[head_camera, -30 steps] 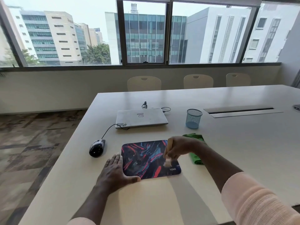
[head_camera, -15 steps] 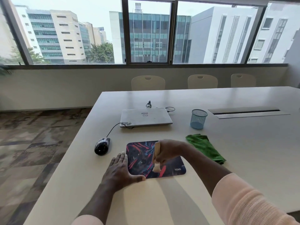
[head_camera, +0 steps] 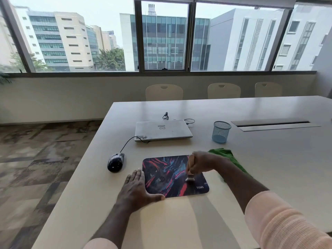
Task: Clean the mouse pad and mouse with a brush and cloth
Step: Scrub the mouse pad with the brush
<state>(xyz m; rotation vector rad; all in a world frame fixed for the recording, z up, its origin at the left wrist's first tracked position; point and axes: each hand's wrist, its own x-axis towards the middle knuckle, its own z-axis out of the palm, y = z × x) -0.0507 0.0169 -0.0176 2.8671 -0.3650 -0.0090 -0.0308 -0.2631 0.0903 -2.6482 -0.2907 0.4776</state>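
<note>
Your left hand (head_camera: 136, 190) lay flat in the lower middle of the frame. Its fingers were straight and close together along the left edge of the mouse pad (head_camera: 167, 175), and the thumb stretched along the pad's near edge. Your right hand (head_camera: 201, 163) was curled round the handle of the brush (head_camera: 190, 177), which stood nearly upright over the right half of the pad. The bristles were blurred, but they seemed to touch the pad just above the white logo near its lower right corner.

The mouse (head_camera: 115, 162) sat to the left of the pad, apart from it, between the pad and the left edge of the counter (head_camera: 269, 168). That edge ran diagonally from the lower left towards the middle of the frame, with floor beyond it. The mouse's cable ran up to the closed laptop (head_camera: 161, 130), which lay above the pad in the frame. The green cloth (head_camera: 228, 155) lay just beside the pad's upper right corner, partly hidden behind your right forearm.

A blue mesh cup (head_camera: 221, 132) stood to the right of the laptop, well apart from the pad. A wide band of counter lay between the pad and the near edge, and another stretched right of the cloth. A cable slot (head_camera: 274, 124) crossed the upper right of the counter.
</note>
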